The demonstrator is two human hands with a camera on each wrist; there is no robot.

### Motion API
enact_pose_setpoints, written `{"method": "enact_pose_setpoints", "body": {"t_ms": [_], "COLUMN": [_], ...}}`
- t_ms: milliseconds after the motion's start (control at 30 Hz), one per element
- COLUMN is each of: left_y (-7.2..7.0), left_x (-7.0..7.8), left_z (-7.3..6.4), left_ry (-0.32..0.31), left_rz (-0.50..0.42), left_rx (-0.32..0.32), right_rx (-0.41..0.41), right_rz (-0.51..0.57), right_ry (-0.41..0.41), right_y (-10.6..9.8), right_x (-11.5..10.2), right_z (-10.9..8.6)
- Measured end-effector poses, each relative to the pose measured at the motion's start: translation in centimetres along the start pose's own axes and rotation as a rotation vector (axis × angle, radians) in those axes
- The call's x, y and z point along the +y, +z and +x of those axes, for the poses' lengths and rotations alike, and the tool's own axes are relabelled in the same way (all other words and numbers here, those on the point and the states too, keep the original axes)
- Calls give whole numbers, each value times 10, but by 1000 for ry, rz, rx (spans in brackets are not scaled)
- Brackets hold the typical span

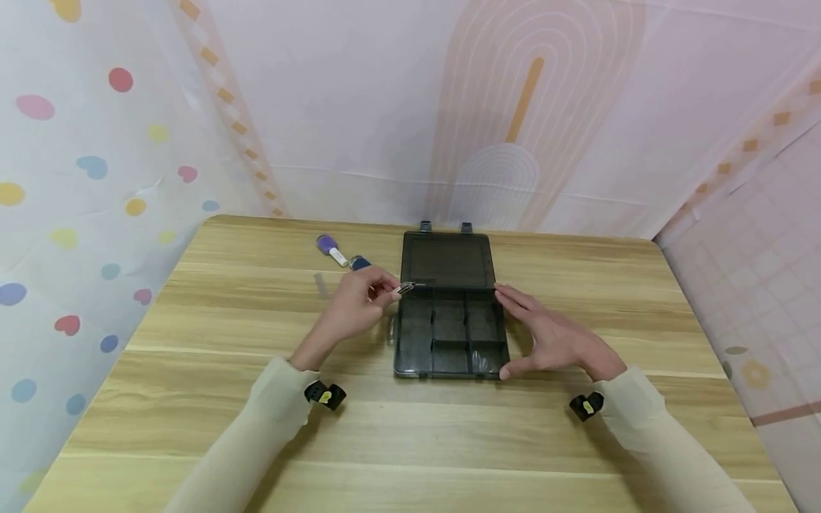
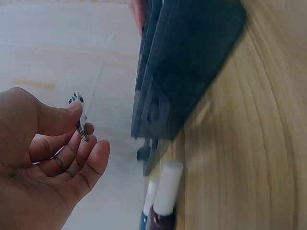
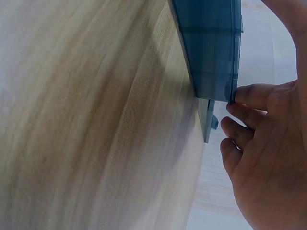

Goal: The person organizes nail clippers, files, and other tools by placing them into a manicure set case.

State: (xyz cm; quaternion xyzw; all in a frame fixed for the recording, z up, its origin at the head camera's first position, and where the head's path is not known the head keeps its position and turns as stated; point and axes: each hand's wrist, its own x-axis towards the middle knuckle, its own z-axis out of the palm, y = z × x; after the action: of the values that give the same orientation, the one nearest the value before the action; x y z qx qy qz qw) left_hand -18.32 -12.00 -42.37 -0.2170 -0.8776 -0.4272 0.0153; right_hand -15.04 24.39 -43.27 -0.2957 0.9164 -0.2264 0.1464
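Sitting in a pinch between thumb and fingers of the left hand (image 1: 355, 303) is one small metallic item (image 1: 405, 288), possibly a nail clipper, hovering over the left edge of the case (image 1: 413, 335), near the lid's fold. Handling note: keeping the pinch light and near one end should be leaving the other end clear, while steady contact at the far side should be stopping the case from sliding if its rim is being brushed. Appearance: slender, showing silver and pale surfaces with dark markings; finer detail is escaping the views. Case: smoky grey, see-through, divided into compartments, its lid (image 1: 447, 258) lying open toward the back; pale marks are showing in the near right compartment, contents or glare, cannot tell. The right hand (image 1: 558, 338), spread and grasping nothing, is touching the case's right side with fingertips and thumb. Lying left of the lid: a purple bottle (image 1: 326, 245) with white cap, a dark blue bottle (image 1: 361, 263) and a greyish strip (image 1: 321, 286). All are resting on a wood-grain table (image 1: 449, 445); a patterned backdrop (image 1: 353, 92) is hanging behind.
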Motion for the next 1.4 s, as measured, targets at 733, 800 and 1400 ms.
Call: {"method": "enact_pose_setpoints", "body": {"t_ms": [733, 800, 1400], "left_y": [43, 45, 47], "left_x": [33, 36, 40], "left_z": [15, 16, 17], "left_ry": [27, 35, 11], "left_rz": [-59, -50, -83], "left_rx": [-60, -60, -75], "right_rx": [14, 14, 25], "right_rz": [38, 40, 65], "right_ry": [2, 3, 3], "right_y": [4, 4, 8], "right_x": [-2, -2, -5], "right_z": [-1, -1, 2]}}
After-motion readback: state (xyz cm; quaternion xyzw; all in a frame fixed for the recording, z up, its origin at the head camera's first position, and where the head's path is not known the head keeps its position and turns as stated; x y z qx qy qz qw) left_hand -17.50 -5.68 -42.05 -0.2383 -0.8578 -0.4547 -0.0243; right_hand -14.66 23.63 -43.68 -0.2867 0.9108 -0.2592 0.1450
